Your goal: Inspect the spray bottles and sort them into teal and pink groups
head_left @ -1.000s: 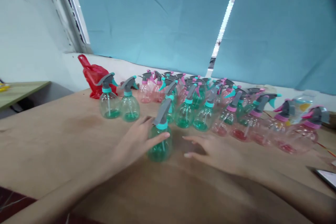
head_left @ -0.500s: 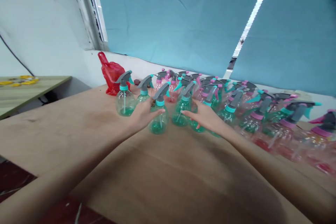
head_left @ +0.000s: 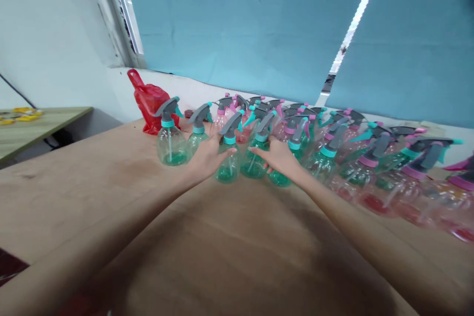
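1. While both bare arms reach over a brown tabletop, the left hand lies open, its fingers across the shoulder of a green spray bottle, not closed around it.
2. That bottle stands upright at the front of the group, between the two hands.
3. The right hand is also open, with its fingers against a second green bottle and its palm above a third green bottle.
4. Many pink spray bottles and more green ones stand close together behind and to the right.
5. Left of the left hand, a fourth green bottle stands near a red plastic bag, below a blue blind.
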The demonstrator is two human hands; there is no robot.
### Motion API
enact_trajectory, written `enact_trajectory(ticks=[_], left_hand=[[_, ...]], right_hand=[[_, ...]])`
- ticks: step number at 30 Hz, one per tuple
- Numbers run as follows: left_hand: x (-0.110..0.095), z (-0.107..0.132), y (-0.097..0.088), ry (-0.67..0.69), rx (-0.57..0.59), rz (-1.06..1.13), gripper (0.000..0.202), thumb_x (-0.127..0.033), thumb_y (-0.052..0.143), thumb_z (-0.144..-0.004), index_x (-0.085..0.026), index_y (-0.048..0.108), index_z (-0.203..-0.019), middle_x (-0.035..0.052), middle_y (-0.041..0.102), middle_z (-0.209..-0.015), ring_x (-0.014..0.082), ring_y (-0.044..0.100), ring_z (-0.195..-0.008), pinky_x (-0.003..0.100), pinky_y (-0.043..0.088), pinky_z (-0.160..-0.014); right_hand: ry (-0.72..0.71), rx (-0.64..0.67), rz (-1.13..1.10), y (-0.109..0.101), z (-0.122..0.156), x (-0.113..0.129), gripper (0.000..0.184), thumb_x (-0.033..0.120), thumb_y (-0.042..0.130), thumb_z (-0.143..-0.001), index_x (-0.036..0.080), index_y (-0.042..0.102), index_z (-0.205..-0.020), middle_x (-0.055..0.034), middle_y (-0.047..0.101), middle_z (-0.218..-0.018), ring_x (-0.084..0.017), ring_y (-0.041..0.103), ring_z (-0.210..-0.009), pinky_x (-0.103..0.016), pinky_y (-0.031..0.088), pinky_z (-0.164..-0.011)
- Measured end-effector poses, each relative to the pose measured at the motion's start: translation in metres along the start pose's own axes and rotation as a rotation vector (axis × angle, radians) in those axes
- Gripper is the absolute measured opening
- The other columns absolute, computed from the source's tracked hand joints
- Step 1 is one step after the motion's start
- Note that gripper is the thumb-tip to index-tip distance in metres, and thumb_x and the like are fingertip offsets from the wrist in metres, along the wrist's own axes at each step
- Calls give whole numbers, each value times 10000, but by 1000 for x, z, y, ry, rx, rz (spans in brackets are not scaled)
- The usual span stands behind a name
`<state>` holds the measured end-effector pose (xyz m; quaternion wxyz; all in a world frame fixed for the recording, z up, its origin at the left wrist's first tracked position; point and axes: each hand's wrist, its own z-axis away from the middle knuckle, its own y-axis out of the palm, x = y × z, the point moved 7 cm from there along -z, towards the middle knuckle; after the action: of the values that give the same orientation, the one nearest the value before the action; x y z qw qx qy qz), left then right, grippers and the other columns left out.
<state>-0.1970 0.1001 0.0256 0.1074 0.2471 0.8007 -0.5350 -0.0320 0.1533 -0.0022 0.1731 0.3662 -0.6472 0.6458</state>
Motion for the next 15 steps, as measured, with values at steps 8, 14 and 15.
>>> enact_trajectory(ticks=[8,14,15], left_hand=[[3,-6,2,-17,12,6,494,-341,473,-863,-164,353,-1308,92,626,-1044,298,583,-1033,412,457,-847],[2,-7,3,-29,4,-5,485,-355,462,-863,-144,378,-1292,104,622,-1020,307,596,-997,435,464,-843],[2,-7,3,-28,-1,-6,487,-365,462,-864,-149,377,-1293,107,621,-1024,311,595,-1002,440,466,-841]], right_hand=[[8,84,18,2,-1,1,589,460,537,-847,82,378,-1270,-35,617,-582,-179,601,-416,-266,471,-355],[-8,114,49,2,9,5,587,474,511,-852,66,386,-1255,-46,611,-599,-181,582,-379,-298,472,-347],[-11,116,54,1,11,6,589,478,510,-851,60,389,-1249,-43,605,-585,-183,581,-378,-302,475,-349]])
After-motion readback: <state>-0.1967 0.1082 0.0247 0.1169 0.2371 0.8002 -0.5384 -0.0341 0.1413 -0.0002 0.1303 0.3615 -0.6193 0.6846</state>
